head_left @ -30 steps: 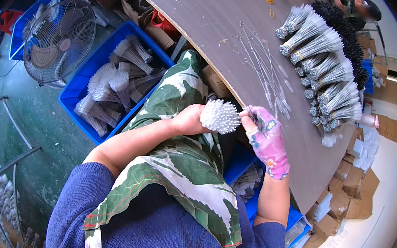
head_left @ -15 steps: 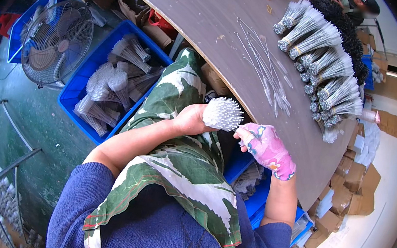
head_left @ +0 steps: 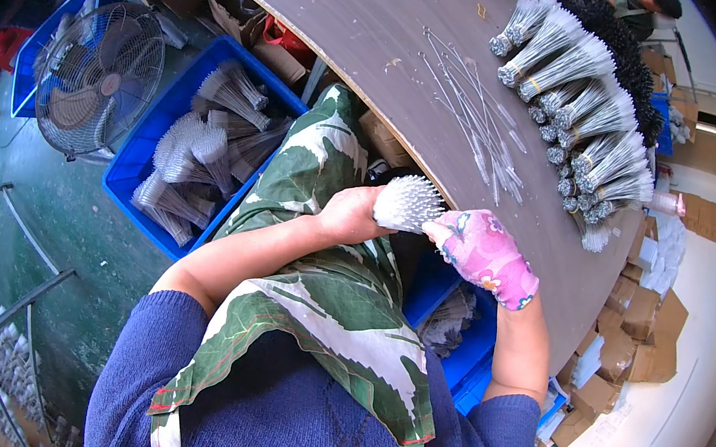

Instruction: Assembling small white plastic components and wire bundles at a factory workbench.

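My left hand (head_left: 357,213) grips a thick bundle of thin white-tipped sticks (head_left: 409,203), held at the near edge of the grey table (head_left: 381,23) above my lap. My right hand (head_left: 482,255), in a pink flowered glove, presses against the bundle's right side, fingers curled against it. Loose thin sticks (head_left: 475,122) lie spread on the table just beyond the bundle. Tied bundles (head_left: 578,116) are stacked at the table's far right.
A blue crate (head_left: 148,208) holding several more bundles stands on the floor at my left, next to a floor fan (head_left: 96,79). Another blue crate (head_left: 470,360) sits under the table by my right arm. Cardboard boxes (head_left: 637,335) are piled on the right.
My right hand dropped from the table's edge to the bundle's right side. The bundle has tipped so its tips face up and right.
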Demonstrator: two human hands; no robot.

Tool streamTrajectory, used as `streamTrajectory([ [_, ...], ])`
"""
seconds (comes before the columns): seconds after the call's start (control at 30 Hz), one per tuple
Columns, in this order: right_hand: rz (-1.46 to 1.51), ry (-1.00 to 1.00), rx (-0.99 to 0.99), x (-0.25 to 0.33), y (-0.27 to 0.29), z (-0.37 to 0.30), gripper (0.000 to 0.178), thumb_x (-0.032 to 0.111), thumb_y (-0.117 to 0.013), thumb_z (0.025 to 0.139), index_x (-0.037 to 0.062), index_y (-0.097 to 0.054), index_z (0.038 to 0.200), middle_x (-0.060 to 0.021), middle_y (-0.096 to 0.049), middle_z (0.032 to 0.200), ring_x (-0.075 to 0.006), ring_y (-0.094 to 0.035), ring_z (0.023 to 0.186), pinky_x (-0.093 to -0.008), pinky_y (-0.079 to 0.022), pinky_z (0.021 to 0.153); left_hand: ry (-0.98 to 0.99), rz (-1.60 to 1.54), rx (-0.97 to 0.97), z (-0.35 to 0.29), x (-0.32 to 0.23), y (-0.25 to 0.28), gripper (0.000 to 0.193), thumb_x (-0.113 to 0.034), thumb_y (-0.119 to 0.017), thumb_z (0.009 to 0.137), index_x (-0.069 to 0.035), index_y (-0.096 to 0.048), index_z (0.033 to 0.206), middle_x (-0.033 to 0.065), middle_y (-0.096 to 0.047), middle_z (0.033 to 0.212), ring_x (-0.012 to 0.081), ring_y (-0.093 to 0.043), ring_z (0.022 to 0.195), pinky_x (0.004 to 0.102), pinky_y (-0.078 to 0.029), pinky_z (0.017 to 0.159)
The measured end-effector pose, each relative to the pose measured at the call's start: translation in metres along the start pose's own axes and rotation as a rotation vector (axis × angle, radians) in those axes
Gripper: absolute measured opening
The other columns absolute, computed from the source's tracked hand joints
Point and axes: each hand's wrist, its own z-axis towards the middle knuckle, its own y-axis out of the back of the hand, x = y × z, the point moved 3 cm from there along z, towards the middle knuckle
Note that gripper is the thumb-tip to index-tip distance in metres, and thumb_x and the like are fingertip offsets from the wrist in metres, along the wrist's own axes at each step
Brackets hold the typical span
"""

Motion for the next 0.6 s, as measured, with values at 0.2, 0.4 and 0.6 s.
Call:
streamTrajectory([
  [0.2, 0.03, -0.027, -0.005, -0.01, 0.004, -0.002, 0.035, 0.036, -0.056, 0.086, 0.0027, -0.065, 0.087, -0.0173, -0.064, 0.077, -0.0312, -0.062, 0.073, -0.04, -0.047, 0.068, 0.057, 0.007, 0.054, 0.005, 0.0, -0.004, 0.043, -0.027, -0.071, 0.07, -0.011, -0.057, 0.107, 0.0145, -0.064, 0.095, 0.0337, -0.06, 0.092, 0.0414, -0.047, 0.081],
  [0.4, 0.549, -0.066, 0.044, -0.013, 0.007, -0.002, 0.021, 0.023, -0.062, 0.083, 0.0017, -0.062, 0.083, 0.0018, -0.056, 0.07, -0.0057, -0.05, 0.063, -0.023, -0.042, 0.058, 0.123, 0.027, 0.072, 0.005, 0.008, -0.002, 0.044, -0.029, -0.072, 0.069, -0.012, -0.058, 0.107, 0.0144, -0.064, 0.096, 0.0334, -0.06, 0.092, 0.041, -0.047, 0.081],
  [0.6, 0.489, 0.258, -0.417, -0.018, -0.02, 0.005, 0.019, -0.001, -0.067, 0.073, -0.0022, -0.062, 0.091, -0.0024, -0.057, 0.08, -0.0098, -0.055, 0.072, -0.0234, -0.045, 0.065, 0.11, 0.03, 0.096, 0.013, -0.003, 0.004, 0.047, -0.03, -0.073, 0.067, -0.012, -0.058, 0.109, 0.0147, -0.064, 0.098, 0.0334, -0.06, 0.093, 0.0404, -0.048, 0.082],
])
